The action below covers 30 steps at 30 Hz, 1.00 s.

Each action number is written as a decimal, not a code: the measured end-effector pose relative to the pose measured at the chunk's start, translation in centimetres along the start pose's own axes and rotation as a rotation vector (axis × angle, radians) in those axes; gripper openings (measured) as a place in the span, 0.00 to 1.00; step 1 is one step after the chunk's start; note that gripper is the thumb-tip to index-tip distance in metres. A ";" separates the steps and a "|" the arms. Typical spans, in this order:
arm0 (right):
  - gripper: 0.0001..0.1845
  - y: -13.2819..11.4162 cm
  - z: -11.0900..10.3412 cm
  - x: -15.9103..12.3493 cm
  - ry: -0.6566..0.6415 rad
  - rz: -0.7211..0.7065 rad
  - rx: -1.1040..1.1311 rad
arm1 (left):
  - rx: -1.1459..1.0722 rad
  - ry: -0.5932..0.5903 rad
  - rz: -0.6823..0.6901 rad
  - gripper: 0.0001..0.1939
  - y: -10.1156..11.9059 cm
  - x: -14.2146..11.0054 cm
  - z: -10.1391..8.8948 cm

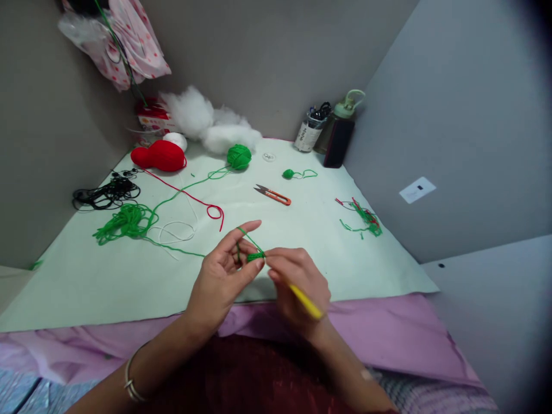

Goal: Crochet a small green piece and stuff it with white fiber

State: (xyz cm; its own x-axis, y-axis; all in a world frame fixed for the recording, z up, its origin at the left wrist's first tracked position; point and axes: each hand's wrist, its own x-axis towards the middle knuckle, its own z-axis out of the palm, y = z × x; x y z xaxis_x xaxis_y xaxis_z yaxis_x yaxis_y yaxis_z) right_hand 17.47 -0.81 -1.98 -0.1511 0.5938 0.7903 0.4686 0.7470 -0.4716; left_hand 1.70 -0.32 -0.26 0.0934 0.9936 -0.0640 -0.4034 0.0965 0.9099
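Observation:
Between thumb and fingers, my left hand (224, 270) pinches a small green crochet piece (255, 257). Green yarn (250, 237) runs over its raised index finger down to the piece. My right hand (299, 282) is closed around a crochet hook (307, 302) with a yellow handle; the hook's tip meets the piece and is too small to make out. The working strand trails left to a loose heap of green yarn (127, 221) on the table, and another strand leads to a green yarn ball (238, 156).
Orange thread snips (273, 195) lie beyond my hands. Red yarn (159, 156), black cord (110, 191) and white stuffing (198, 118) sit at the back left. A small green piece (288, 173), yarn scraps (366, 219), a pen cup (308, 133), a phone (338, 142) and a bottle (345, 108) are to the right.

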 end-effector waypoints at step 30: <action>0.09 0.4 0.7 1.3 0.131 0.492 0.638 | -0.166 -0.049 -0.118 0.16 0.2 0.4 0.0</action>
State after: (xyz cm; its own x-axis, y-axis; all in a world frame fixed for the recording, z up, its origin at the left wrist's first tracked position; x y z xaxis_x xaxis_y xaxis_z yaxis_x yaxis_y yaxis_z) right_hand 16.82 0.50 -1.39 0.0644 0.8880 0.4554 -0.1370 0.4599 -0.8773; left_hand 1.69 0.05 -0.11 0.1914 0.9711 -0.1428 -0.5307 0.2248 0.8172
